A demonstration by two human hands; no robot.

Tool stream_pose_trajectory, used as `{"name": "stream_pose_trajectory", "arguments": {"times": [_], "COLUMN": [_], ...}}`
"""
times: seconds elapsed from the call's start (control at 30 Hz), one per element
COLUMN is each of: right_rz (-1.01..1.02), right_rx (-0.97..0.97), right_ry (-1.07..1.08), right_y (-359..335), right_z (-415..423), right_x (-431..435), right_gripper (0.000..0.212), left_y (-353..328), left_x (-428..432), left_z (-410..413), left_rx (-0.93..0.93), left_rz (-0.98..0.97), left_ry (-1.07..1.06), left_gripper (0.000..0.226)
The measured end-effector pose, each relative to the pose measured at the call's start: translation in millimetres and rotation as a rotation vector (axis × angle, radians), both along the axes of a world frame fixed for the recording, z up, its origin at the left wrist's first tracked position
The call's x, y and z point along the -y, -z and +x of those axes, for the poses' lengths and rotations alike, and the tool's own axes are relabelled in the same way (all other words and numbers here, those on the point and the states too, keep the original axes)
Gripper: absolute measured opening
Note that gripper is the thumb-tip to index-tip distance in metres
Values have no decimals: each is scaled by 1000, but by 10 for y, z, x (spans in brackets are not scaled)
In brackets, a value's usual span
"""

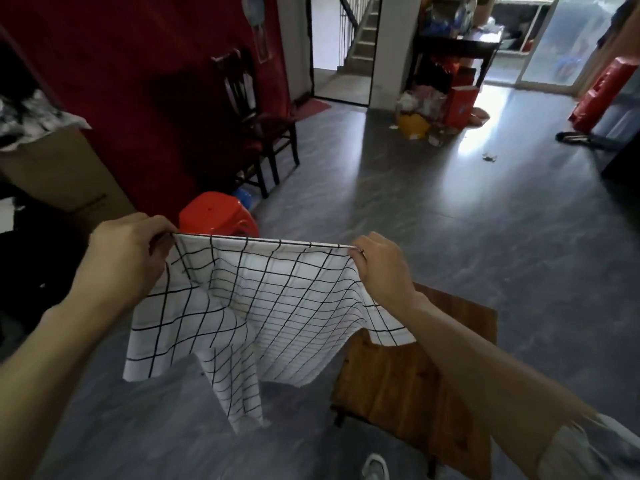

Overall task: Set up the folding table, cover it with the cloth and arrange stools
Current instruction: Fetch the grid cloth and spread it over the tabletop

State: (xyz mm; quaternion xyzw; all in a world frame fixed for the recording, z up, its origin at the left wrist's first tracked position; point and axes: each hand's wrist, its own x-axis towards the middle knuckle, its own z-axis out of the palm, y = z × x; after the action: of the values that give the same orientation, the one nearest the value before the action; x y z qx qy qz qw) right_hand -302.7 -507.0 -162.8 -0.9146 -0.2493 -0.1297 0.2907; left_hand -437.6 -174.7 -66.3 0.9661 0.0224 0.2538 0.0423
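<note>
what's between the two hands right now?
Head view: the checked cloth. Its top edge runs taut from the left hand to the right hand, each pinching a corner; the rest hangs below.

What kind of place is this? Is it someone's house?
Most likely a room in someone's home: a staircase rises beyond the doorway, a dark wooden chair stands by the red wall, and a red plastic stool sits behind the checked cloth.

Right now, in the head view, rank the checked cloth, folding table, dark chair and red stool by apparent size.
1. checked cloth
2. folding table, partly covered
3. dark chair, farther off, so unsure against the table
4. red stool, partly hidden
</note>
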Motion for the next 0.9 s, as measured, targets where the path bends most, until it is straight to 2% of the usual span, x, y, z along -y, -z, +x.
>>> {"name": "stream_pose_trajectory", "arguments": {"times": [0.27,0.6,0.9], "right_rz": [68,50,38], "right_rx": [-18,-2,18], "right_ry": [-86,-15,-12], "right_y": [94,273,272], "right_z": [904,1972,2991], "right_x": [-92,-196,-849], "right_gripper": [15,14,10], "left_y": [394,784,923], "left_x": [71,35,-503], "left_z": [539,1649,2672], "left_rx": [-84,-143,-140], "left_rz": [-105,-167,-262], "left_ry": [-212,-154,-146], "left_gripper": [12,12,14]}}
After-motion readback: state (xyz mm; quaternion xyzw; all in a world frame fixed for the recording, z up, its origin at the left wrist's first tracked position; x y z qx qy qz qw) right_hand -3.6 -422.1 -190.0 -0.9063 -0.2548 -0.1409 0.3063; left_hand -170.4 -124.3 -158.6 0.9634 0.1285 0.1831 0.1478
